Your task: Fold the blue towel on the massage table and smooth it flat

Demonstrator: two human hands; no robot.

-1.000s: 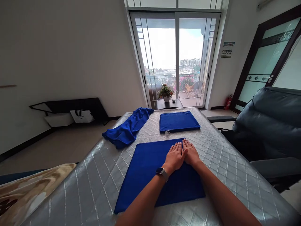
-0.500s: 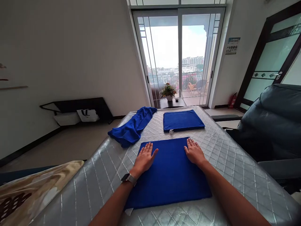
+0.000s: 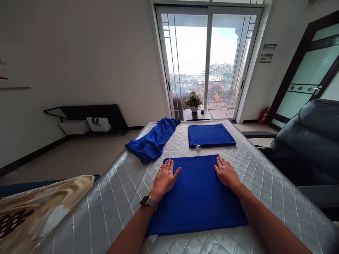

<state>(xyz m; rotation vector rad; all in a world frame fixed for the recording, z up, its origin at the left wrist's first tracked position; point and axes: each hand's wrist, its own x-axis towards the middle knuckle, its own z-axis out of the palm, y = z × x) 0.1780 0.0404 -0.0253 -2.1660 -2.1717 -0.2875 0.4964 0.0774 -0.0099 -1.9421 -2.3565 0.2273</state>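
Laying left hand (image 3: 164, 180) and right hand (image 3: 228, 174) flat, clamping nothing, by the 2 far corners of the near blue cloth (image 3: 197, 197), probably pressing it smooth on the quilted mattress (image 3: 127, 185). Facing the folded blue cloth (image 3: 212, 134) beyond and the crumpled blue cloth (image 3: 155, 139) far left, apparently spaced for working room.

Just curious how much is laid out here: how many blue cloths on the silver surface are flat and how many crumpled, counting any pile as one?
Flat: 2 (near blue cloth under the left hand and right hand; far blue cloth beyond it)
Crumpled: 1 (bunched blue cloth)
Total: 3
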